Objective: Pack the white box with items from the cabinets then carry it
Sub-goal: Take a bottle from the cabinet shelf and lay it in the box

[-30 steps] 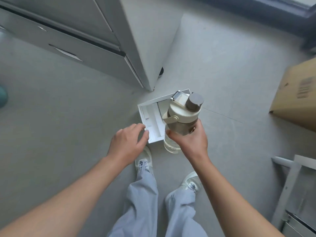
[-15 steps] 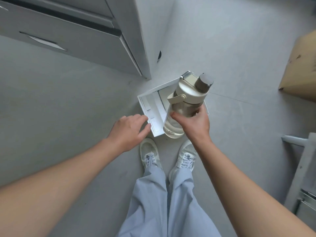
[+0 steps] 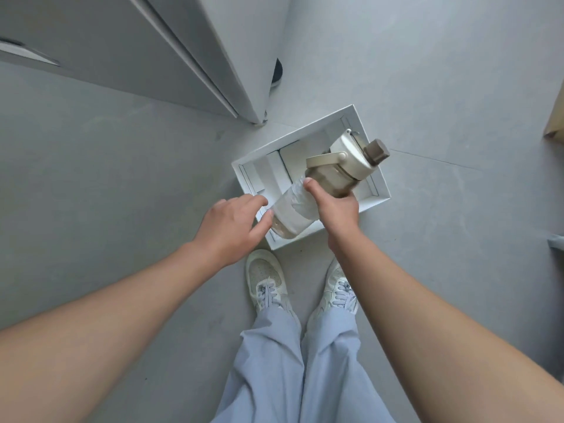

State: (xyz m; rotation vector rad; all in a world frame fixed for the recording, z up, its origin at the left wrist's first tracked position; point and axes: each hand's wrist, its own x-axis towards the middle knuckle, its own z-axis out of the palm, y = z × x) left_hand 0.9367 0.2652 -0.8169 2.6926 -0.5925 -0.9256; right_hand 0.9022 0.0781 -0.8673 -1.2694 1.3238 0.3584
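Holding at mid-body: right grip (image 3: 335, 209) curled round the bottle (image 3: 331, 175); left grip (image 3: 232, 227) relaxed, empty, thumb at the bottle's base.
Bottle hangs tilted over the open box (image 3: 290, 138) on the floor (image 3: 122, 178) by the cabinet (image 3: 244, 56) corner. Long axis follows the box's length, cap pointing far right, base near left. Half a second earlier it stood near upright; now tipped well over and lower, left grip nearer the base.
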